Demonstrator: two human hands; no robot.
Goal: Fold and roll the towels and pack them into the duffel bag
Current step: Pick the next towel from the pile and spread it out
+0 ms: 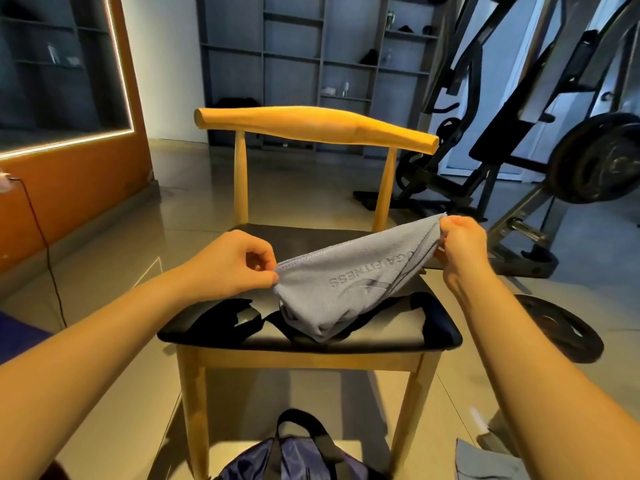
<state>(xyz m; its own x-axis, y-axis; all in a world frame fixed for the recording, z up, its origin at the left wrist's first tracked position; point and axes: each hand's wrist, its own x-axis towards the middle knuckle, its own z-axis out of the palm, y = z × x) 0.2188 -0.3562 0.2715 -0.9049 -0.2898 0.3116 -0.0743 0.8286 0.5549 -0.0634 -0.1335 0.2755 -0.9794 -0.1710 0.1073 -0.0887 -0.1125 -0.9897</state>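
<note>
A grey towel [346,282] with printed lettering hangs stretched above the black seat of a wooden chair [311,124]. My left hand [235,263] pinches its left corner, and my right hand [459,242] pinches its right corner a little higher. The towel's lower part sags and bunches on the seat. A dark cloth or strap [228,317] lies on the seat beneath it. The blue duffel bag [294,459] with black handles sits on the floor in front of the chair, at the bottom edge of the view.
Another grey cloth [485,460] lies on the floor at the lower right. A black weight plate [561,327] lies right of the chair, with gym machinery [519,116] behind. An orange wall panel [69,174] and a thin cable stand at left.
</note>
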